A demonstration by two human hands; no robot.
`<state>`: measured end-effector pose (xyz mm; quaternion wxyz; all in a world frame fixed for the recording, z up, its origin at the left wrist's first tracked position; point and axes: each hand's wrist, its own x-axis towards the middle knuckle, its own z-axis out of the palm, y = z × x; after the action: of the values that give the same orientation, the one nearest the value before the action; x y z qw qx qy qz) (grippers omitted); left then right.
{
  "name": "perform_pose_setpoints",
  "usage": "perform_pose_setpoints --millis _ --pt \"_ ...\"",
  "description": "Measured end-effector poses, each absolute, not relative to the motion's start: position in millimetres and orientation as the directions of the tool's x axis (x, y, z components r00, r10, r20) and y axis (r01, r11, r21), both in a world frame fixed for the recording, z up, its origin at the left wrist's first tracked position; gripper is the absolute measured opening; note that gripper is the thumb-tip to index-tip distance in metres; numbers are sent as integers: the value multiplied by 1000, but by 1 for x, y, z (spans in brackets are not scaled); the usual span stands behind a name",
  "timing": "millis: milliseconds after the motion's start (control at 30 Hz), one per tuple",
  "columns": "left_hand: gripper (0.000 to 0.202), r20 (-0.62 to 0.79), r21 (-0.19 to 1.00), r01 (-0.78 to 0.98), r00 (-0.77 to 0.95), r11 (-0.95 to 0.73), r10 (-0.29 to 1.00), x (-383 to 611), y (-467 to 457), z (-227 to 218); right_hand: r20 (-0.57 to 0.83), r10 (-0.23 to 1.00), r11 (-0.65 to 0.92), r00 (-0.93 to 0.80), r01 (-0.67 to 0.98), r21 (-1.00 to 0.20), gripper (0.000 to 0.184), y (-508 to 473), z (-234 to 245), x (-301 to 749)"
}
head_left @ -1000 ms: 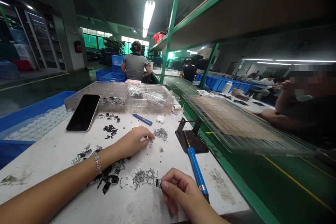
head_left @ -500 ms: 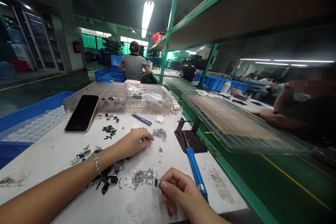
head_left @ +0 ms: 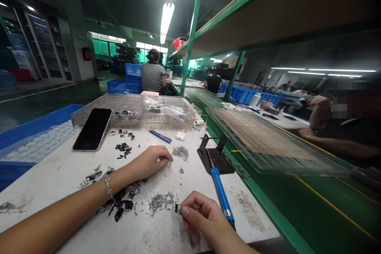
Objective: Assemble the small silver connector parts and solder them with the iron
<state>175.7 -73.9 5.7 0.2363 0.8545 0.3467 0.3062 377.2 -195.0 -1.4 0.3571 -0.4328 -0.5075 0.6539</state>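
My left hand [head_left: 151, 160] rests on the white table [head_left: 59, 170] with fingers curled, their tips pinching at small metal clips [head_left: 169, 164] beside a pile of silver springs [head_left: 181, 152]. What the fingertips hold is too small to name. My right hand [head_left: 201, 216] is near the front edge, pinching a small black clip part [head_left: 178, 208] between thumb and forefinger. A heap of bent wire clips [head_left: 160, 201] lies just left of it. Black plastic pieces [head_left: 123, 202] lie under my left wrist.
A blue-handled soldering iron [head_left: 222, 192] lies on its black stand [head_left: 216, 158] to the right. A black phone [head_left: 93, 129], blue pen [head_left: 160, 136] and clear compartment box [head_left: 133, 111] sit behind. A clear tray [head_left: 268, 143] lies on the green conveyor. Other people sit nearby.
Both hands stay almost in place; the left hand has drawn slightly back toward me. The view has shifted a little.
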Motion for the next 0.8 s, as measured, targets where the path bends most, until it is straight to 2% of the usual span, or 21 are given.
perform_pose_setpoints --millis 467,800 --pt "13 318 743 382 520 -549 793 176 -73 9 -194 902 -216 -385 -12 -976 47 -192 -7 377" --pt "16 231 762 433 513 -481 827 176 -78 14 -200 902 -219 -383 -5 -976 47 -192 -8 378"
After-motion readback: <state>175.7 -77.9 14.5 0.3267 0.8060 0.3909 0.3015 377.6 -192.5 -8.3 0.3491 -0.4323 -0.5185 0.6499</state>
